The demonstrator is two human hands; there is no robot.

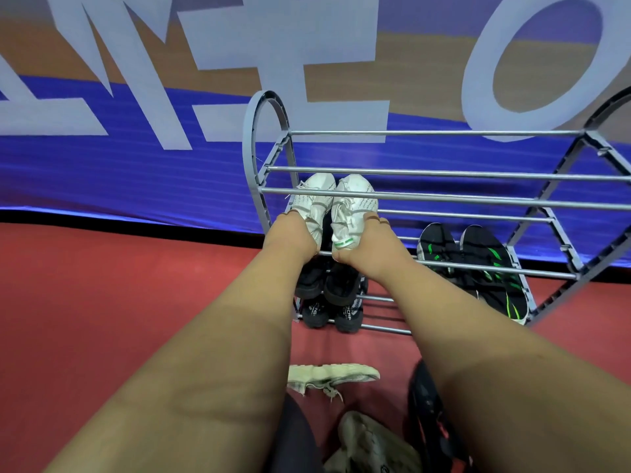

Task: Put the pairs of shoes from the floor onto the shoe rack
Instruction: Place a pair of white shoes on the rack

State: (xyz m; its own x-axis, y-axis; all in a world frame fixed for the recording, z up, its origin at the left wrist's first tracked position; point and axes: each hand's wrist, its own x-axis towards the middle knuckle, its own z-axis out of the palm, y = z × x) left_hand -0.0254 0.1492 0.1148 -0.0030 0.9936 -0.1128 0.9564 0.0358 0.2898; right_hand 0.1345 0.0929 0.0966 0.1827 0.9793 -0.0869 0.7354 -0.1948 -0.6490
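The person's left hand (pixel 290 237) and right hand (pixel 365 249) each grip 1 heel of the white knit lace-up sneakers (pixel 351 203), toes pushed in under the top bars of the grey metal-tube shoe rack (pixel 444 173). They're probably light with floppy uppers, so the heel looks like the firmest spot to hold.

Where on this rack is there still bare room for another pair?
The top tier is bare end to end. The tier with the white pair is free to their right, above the black-and-green pair. The left end is crowded: left hand and right hand hold the white pair over black pairs.
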